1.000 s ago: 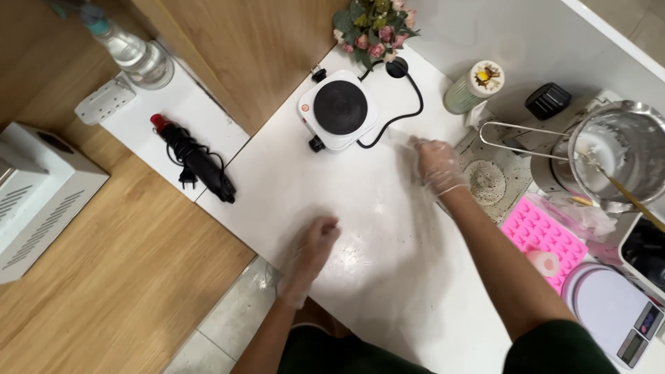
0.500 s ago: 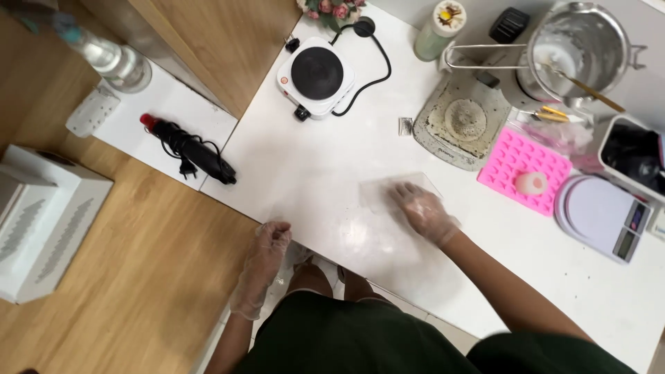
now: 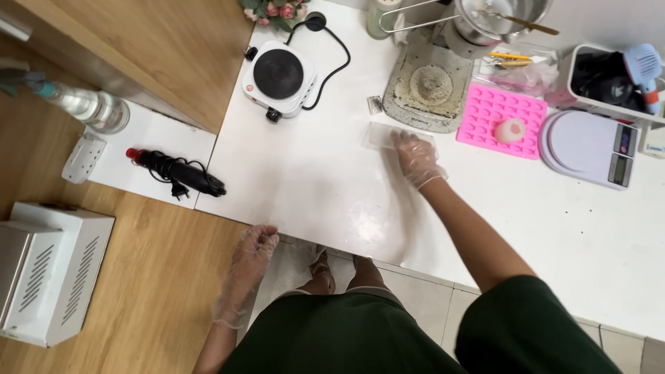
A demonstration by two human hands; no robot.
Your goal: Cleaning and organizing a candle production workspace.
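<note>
Clear plastic sheet (image 3: 385, 136) is lying flat under the gloved right hand (image 3: 415, 156), fingers spread and pressing, while the left hand (image 3: 253, 246) is curling closed at the table (image 3: 312, 180) edge, so it risks sliding into the crusted tray (image 3: 426, 90).

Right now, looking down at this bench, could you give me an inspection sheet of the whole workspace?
Surface: white table, bare in the middle.
Job's things: clear sheet flat under the right hand.
Clutter: hot plate, pink mould, scale, metal pot, stained mat.
Hands: both gloved; left hand curled at the table edge.
Cables: hot plate's black cord; heat gun with coiled lead.
Surroundings: wooden floor, white box, spray bottle.
</note>
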